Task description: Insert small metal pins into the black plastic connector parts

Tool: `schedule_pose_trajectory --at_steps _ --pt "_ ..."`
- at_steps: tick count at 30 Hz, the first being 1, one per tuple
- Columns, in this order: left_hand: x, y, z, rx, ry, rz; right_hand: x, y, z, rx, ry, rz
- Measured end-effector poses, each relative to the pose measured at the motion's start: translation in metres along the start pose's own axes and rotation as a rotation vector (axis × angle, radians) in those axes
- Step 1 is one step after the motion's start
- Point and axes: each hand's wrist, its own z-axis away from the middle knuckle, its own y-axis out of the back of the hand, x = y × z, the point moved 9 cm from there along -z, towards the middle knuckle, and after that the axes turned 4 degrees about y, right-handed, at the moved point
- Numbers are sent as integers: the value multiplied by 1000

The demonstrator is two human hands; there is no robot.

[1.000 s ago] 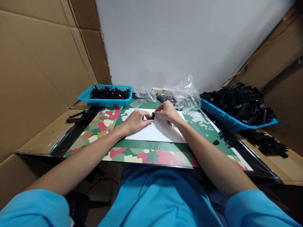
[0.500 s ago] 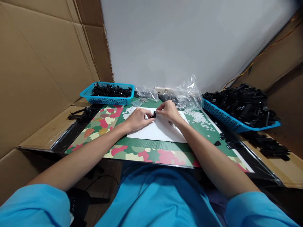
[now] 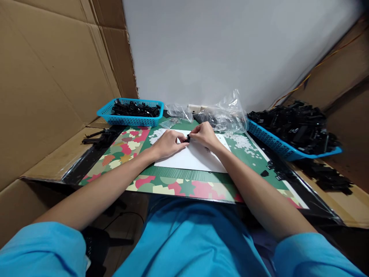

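Observation:
Over a white sheet (image 3: 190, 158), my left hand (image 3: 169, 144) pinches a small black plastic part (image 3: 187, 139) between thumb and fingers. From the other side my right hand (image 3: 205, 135) meets the same part, its thumb and fingertips pressed together at the part's upper edge. Whether the right fingertips also hold some tiny piece is too small to tell. Under the right wrist lies a little pile of small dark pieces (image 3: 206, 149). White discs (image 3: 241, 143) are scattered to the right of the sheet, and more white discs (image 3: 156, 135) lie to its left.
A blue basket (image 3: 129, 120) of black parts stands at the back left. On the right, another blue basket (image 3: 276, 148) is heaped with black parts. Clear plastic bags (image 3: 230, 119) lie along the wall. Loose black parts (image 3: 279, 171) sit near the right edge. Cardboard (image 3: 54, 65) encloses the left side.
Both hands stay almost where they were, still together at the black part. The view has shifted very slightly.

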Motion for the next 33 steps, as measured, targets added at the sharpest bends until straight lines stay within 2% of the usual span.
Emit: schedule_pose_trajectory --at_steps 9,14,20,26,33 --pt "2 0 0 -3 8 2 -5 4 -1 -100 -24 -5" --pt "1 -2 0 1 -8 -13 2 20 -8 69 -50 -199" --pt "0 -3 1 8 -21 -21 1 12 -29 199 -51 -629" --pt "2 -3 1 0 -39 7 -12 -18 -36 34 -34 -845" --pt "1 -4 1 3 -48 25 -16 -24 -30 -19 -51 -906"
